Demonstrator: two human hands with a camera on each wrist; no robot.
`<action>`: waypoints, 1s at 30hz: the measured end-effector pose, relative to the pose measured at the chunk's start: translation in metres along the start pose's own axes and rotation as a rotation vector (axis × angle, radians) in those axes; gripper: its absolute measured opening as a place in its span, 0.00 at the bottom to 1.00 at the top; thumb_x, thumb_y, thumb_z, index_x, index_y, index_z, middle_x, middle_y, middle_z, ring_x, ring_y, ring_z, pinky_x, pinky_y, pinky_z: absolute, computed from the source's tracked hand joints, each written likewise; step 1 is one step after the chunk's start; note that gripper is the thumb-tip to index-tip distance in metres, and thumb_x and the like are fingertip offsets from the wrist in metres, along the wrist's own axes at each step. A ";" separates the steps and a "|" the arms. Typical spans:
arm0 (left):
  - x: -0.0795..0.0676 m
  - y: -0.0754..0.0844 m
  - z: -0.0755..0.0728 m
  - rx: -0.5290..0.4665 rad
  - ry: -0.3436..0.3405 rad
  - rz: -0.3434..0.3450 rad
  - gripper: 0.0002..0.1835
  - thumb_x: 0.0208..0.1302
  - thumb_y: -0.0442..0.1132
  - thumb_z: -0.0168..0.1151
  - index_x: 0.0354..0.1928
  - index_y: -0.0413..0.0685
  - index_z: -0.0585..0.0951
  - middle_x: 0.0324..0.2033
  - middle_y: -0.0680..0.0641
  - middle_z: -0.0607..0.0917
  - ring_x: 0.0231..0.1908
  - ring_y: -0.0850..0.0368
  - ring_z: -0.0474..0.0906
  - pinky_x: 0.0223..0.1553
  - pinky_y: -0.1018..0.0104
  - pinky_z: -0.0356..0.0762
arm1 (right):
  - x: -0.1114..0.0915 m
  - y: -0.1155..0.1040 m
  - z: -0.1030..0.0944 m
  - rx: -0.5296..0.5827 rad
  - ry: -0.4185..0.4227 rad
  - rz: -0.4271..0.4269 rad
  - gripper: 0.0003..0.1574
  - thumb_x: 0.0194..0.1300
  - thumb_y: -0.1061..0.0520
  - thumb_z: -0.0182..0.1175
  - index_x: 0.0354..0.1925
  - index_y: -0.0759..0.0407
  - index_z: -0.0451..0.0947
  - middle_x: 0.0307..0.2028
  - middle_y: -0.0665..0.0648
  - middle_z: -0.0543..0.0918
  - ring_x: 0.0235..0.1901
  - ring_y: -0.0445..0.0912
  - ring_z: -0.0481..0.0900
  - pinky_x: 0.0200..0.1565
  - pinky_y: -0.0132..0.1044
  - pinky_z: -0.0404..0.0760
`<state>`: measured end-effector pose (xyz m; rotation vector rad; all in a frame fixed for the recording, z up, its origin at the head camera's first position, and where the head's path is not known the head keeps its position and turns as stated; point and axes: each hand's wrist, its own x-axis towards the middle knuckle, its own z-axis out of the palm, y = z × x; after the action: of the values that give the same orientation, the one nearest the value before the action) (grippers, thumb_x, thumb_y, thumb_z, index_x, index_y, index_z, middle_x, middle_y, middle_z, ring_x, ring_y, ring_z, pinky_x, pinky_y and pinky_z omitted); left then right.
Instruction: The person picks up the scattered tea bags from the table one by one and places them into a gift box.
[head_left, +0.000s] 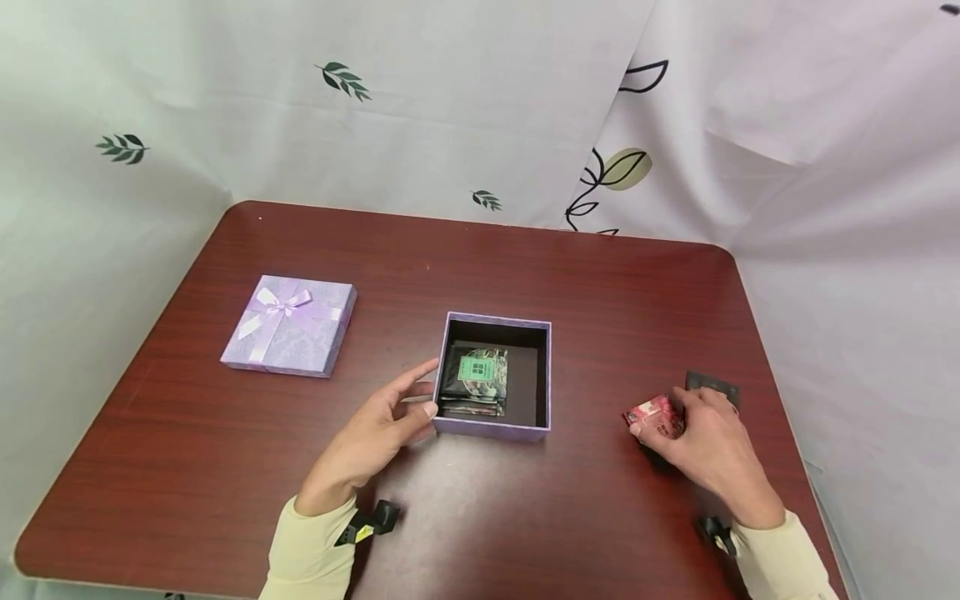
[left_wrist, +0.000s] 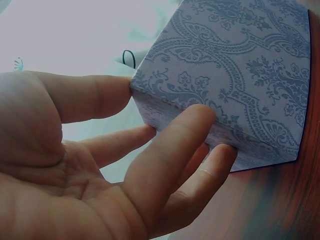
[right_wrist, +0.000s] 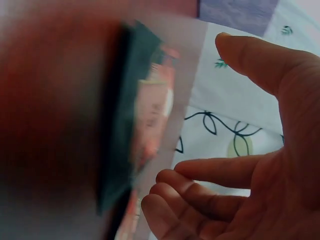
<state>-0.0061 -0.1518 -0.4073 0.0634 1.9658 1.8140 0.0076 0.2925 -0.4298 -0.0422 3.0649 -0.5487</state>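
Observation:
A lavender patterned gift box (head_left: 492,432) stands uncovered near the middle of the table, its inside black. My left hand (head_left: 378,429) touches its left wall and near-left corner with spread fingertips; in the left wrist view the fingers (left_wrist: 172,155) lie against the box's outer faces (left_wrist: 215,65). Inside, towards the left, lie stacked dark packets with a green label (head_left: 477,371) on top. At the right, my right hand (head_left: 708,437) is over a red-labelled packet (head_left: 654,415), thumb and fingers apart around it. The right wrist view shows this dark packet (right_wrist: 150,110) blurred beside the spread fingers.
The box's lavender lid (head_left: 292,333) with a ribbon bow lies at the left of the table. Another dark packet (head_left: 712,384) shows beyond the right hand. The red-brown table (head_left: 480,258) ends at a white leaf-patterned curtain (head_left: 420,108).

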 end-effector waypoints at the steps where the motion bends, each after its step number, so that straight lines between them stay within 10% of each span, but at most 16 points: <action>1: 0.000 0.000 0.000 -0.001 -0.001 0.000 0.36 0.77 0.32 0.59 0.82 0.52 0.62 0.69 0.30 0.73 0.54 0.52 0.82 0.53 0.62 0.86 | 0.000 0.000 0.003 -0.001 0.001 0.009 0.54 0.56 0.35 0.77 0.63 0.75 0.78 0.51 0.74 0.80 0.52 0.66 0.75 0.49 0.67 0.78; 30: -0.001 0.003 -0.001 -0.011 -0.002 0.002 0.36 0.77 0.31 0.59 0.83 0.49 0.61 0.70 0.28 0.71 0.58 0.45 0.81 0.55 0.65 0.85 | 0.000 0.000 0.010 -0.002 0.086 -0.005 0.46 0.46 0.39 0.83 0.50 0.71 0.82 0.37 0.67 0.81 0.44 0.62 0.74 0.42 0.61 0.74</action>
<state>-0.0069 -0.1530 -0.4040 0.0641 1.9546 1.8255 0.0076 0.2887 -0.4388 -0.0278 3.1493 -0.5629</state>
